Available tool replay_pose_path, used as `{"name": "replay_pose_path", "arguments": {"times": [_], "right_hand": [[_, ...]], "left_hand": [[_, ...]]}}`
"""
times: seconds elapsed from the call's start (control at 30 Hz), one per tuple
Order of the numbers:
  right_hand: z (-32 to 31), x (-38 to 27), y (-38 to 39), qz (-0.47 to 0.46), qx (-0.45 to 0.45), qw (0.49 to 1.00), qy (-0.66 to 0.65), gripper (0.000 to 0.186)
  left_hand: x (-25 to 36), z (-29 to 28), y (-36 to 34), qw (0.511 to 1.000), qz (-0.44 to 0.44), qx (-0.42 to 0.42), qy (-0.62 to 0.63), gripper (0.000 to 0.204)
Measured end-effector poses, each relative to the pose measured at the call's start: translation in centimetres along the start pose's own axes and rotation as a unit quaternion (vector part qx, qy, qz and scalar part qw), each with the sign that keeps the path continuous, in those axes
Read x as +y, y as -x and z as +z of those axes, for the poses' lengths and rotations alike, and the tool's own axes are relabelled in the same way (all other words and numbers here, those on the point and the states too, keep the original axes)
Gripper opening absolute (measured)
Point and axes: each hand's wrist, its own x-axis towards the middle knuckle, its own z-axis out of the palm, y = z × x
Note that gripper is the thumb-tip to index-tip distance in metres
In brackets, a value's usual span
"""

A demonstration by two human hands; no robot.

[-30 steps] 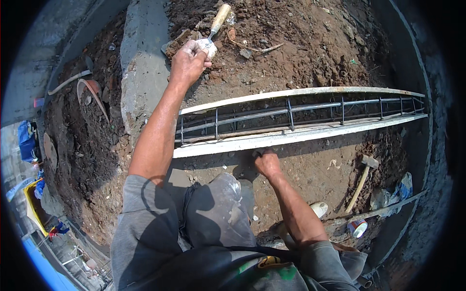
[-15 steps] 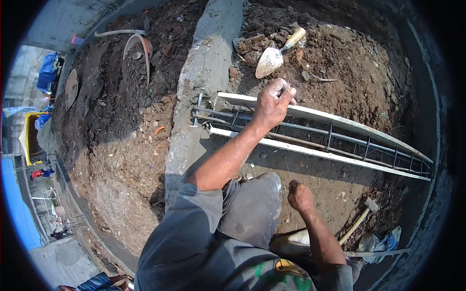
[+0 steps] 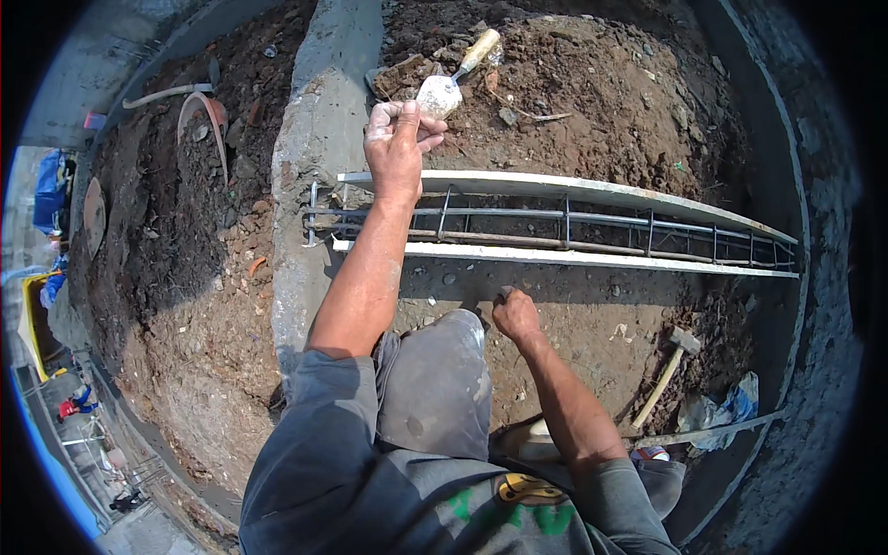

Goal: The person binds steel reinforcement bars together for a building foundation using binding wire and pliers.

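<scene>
My left hand [image 3: 400,143] is raised above the far board, its dusty fingers partly spread and nothing visible between them. From this view it overlaps the blade of a trowel [image 3: 442,94] that lies on the soil with its pale handle pointing away. Below that forearm runs a steel rebar cage [image 3: 518,215] between a far white board [image 3: 592,190] and a near white board [image 3: 555,256]. On the near side, my right hand [image 3: 518,315] is closed just past my knee, short of the near board. Whatever it may hold is too small to make out.
A concrete beam [image 3: 319,120] crosses at the boards' left end, and a concrete wall [image 3: 800,185] stands at the right. A hammer [image 3: 661,375] lies at the right beside a crumpled plastic bag [image 3: 726,407]. Rough soil [image 3: 176,268] with a broken bucket rim [image 3: 205,120] spreads left.
My left hand has moved farther out past the far board, and its fingers have opened from a fist. My right hand has come forward, nearer the near board. The whole view has shifted.
</scene>
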Motion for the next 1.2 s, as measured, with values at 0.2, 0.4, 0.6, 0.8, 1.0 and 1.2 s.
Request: {"name": "replay_pose_path", "arguments": {"times": [0.2,0.4,0.6,0.8,1.0,1.2], "right_hand": [[-0.8,0.8,-1.2,0.024,-0.002,0.999,0.024,0.031],[-0.7,0.6,-1.0,0.032,-0.015,0.999,0.002,0.033],[1.6,2.0,-4.7,0.014,-0.001,1.000,-0.028,0.036],[-3.6,0.5,-1.0,-0.003,-0.013,0.998,-0.057,0.030],[-5.6,-1.8,1.7,-0.036,-0.034,0.999,0.006,0.028],[-6.1,-4.3,4.4,-0.145,-0.062,0.983,0.097,0.031]], "left_hand": [[-0.2,0.9,-3.6,0.998,-0.009,0.055,0.008,0.018],[0.0,1.6,-6.7,0.997,0.015,0.033,-0.066,0.015],[-5.3,3.5,0.9,0.969,-0.017,-0.178,-0.171,0.019],[-6.4,4.6,0.4,0.962,-0.031,-0.202,-0.181,0.023],[-5.5,2.4,0.7,0.987,-0.054,-0.142,-0.052,0.022],[-4.9,2.4,3.3,0.973,-0.077,-0.214,-0.037,0.020]]}}
